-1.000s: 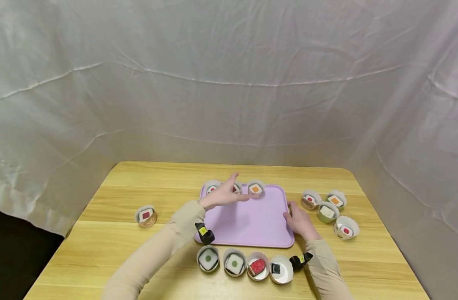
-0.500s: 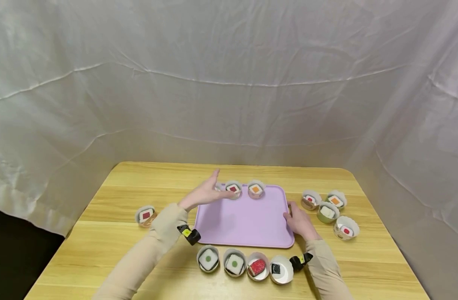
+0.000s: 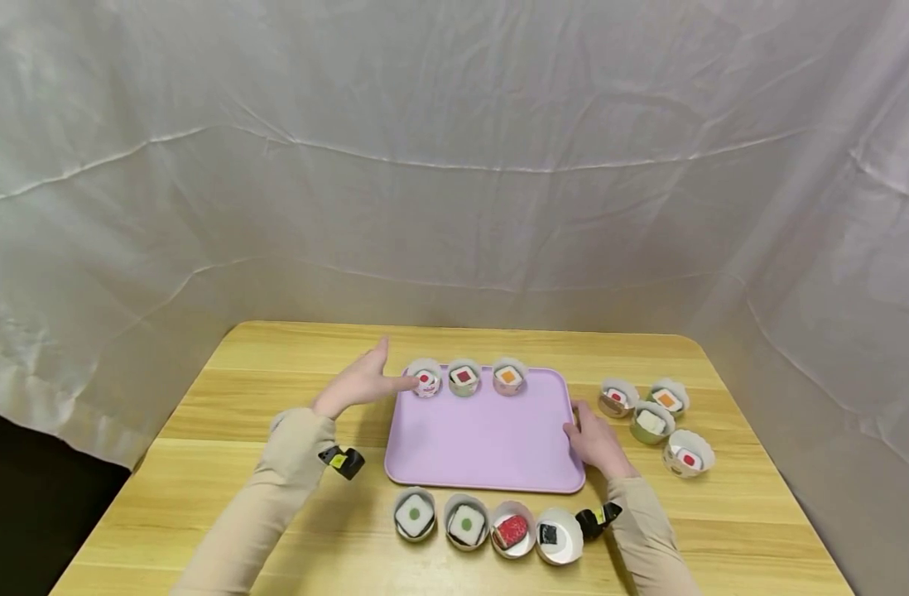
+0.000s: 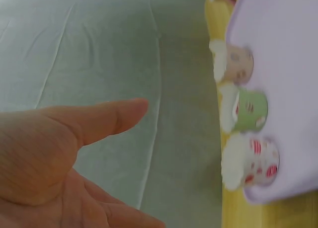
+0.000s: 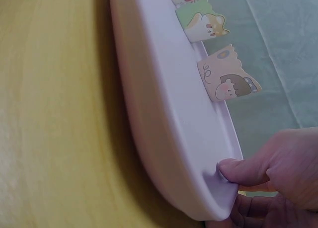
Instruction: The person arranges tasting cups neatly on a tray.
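Observation:
A lilac tray (image 3: 484, 439) lies on the wooden table. Along its far edge stand three paper cups: a white one with red print (image 3: 424, 378), a green one (image 3: 464, 378) and a pink one (image 3: 509, 377), each with a small sushi-like piece inside. My left hand (image 3: 361, 382) is in the air by the tray's far left corner, thumb and fingers spread, holding nothing. At the tray's right rim, my right hand (image 3: 598, 440) grips the edge. The right wrist view shows its thumb (image 5: 243, 171) over the rim and fingers curled below.
A row of several filled cups (image 3: 466, 523) stands on the table before the tray. Several more cups (image 3: 651, 422) cluster to the right of it. My left sleeve (image 3: 294, 447) mostly covers another cup at left. Pale curtains (image 3: 454, 207) surround the table.
My left hand has moved left, from over the cups on the tray to beyond its left corner, uncovering the white cup. The right hand has kept its grip on the tray.

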A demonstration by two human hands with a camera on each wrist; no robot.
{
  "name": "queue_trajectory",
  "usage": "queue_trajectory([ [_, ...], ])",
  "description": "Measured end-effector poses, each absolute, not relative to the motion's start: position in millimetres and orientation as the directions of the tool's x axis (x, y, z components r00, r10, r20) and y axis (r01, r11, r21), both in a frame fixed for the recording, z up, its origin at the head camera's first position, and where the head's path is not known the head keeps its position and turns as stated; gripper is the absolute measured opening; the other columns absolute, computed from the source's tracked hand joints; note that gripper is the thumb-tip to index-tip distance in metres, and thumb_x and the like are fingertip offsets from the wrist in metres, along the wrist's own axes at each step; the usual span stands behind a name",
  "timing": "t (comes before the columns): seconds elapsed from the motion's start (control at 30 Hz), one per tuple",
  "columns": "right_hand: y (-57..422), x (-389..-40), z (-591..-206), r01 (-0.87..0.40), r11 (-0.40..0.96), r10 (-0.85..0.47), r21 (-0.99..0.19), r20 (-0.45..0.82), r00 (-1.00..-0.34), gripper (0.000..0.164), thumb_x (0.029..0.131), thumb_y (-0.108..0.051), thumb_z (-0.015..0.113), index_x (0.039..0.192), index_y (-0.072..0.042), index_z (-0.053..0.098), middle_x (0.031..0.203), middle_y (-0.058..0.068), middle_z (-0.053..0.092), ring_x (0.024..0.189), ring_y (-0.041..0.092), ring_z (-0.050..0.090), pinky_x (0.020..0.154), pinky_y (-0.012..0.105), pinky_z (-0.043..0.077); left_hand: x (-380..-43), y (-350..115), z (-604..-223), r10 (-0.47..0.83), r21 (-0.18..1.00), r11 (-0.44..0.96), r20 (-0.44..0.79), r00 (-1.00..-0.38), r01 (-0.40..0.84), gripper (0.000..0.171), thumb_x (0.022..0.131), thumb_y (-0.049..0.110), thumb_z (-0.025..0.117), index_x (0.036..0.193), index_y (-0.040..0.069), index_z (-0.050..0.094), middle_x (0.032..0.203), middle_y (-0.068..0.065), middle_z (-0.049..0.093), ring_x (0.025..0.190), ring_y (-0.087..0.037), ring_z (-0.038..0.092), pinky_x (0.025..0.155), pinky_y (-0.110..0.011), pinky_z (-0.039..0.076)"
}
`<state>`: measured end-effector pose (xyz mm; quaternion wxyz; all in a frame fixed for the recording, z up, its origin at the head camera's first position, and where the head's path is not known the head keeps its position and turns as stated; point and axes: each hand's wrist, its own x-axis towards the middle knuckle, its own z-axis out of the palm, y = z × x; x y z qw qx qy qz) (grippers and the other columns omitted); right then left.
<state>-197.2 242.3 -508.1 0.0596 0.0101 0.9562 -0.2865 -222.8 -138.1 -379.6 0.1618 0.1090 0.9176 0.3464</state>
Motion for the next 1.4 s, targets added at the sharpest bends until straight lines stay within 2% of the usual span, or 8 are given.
queue_trajectory([
  [0.2, 242, -198, -509, 0.061, 0.833, -0.014, -0.550, -0.131, -0.991, 0.048, 0.102, -0.013, 0.048, 0.144, 0.008, 0.038, 0.123, 0.036, 0.061, 0.111, 0.048, 0.062, 0.095, 0.058, 0.048, -222, -158, -379, 0.254, 0.617, 0.785, -0.246, -0.935, 0.051, 0.110, 0.094, 0.050, 0.063, 0.155, -0.013, -0.003, 0.163, -0.033, 0.008, 0.153, -0.048, 0.010, 0.124, -0.058, 0.014],
  [0.43, 242, -198, -509, 0.063, 0.831, -0.012, -0.553, -0.132, -0.991, 0.048, 0.102, -0.013, 0.048, 0.144, 0.008, 0.038, 0.122, 0.036, 0.061, 0.110, 0.049, 0.061, 0.095, 0.059, 0.048, -223, -178, -383, 0.189, 0.533, 0.846, -0.276, -0.942, 0.013, 0.107, 0.095, 0.049, 0.062, 0.154, -0.015, -0.002, 0.161, -0.036, 0.009, 0.150, -0.054, 0.007, 0.123, -0.061, 0.010],
  [0.57, 242, -197, -510, 0.060, 0.835, -0.013, -0.548, -0.127, -0.992, 0.048, 0.102, -0.013, 0.048, 0.143, 0.009, 0.039, 0.124, 0.037, 0.060, 0.111, 0.050, 0.061, 0.096, 0.059, 0.048, -223, -192, -388, 0.136, 0.467, 0.884, -0.300, -0.944, -0.021, 0.108, 0.094, 0.051, 0.062, 0.154, -0.015, 0.000, 0.159, -0.039, 0.009, 0.148, -0.058, 0.005, 0.118, -0.071, 0.010],
  [0.77, 240, -199, -509, 0.059, 0.831, -0.014, -0.553, -0.127, -0.992, 0.048, 0.102, -0.013, 0.048, 0.144, 0.009, 0.038, 0.125, 0.037, 0.059, 0.113, 0.051, 0.060, 0.097, 0.060, 0.047, -223, -206, -393, 0.058, 0.408, 0.909, -0.330, -0.942, -0.087, 0.108, 0.091, 0.050, 0.066, 0.158, -0.006, 0.002, 0.160, -0.040, 0.005, 0.146, -0.062, -0.001, 0.106, -0.086, 0.007],
  [1.1, 238, -199, -509, 0.059, 0.830, -0.017, -0.555, -0.130, -0.991, 0.048, 0.102, -0.013, 0.048, 0.143, 0.009, 0.039, 0.123, 0.036, 0.060, 0.111, 0.050, 0.061, 0.096, 0.059, 0.048, -223, -224, -404, -0.010, 0.367, 0.917, -0.363, -0.932, -0.153, 0.107, 0.085, 0.041, 0.075, 0.159, -0.002, 0.010, 0.161, -0.036, 0.005, 0.146, -0.063, -0.005, 0.101, -0.088, 0.002],
  [1.4, 238, -199, -509, 0.064, 0.832, -0.013, -0.552, -0.136, -0.991, 0.048, 0.102, -0.013, 0.048, 0.144, 0.008, 0.038, 0.124, 0.036, 0.060, 0.112, 0.050, 0.061, 0.096, 0.059, 0.048, -221, -236, -412, -0.037, 0.379, 0.905, -0.387, -0.921, -0.195, 0.107, 0.084, 0.042, 0.076, 0.159, 0.000, 0.011, 0.162, -0.036, 0.005, 0.146, -0.063, 0.001, 0.105, -0.086, 0.012],
])
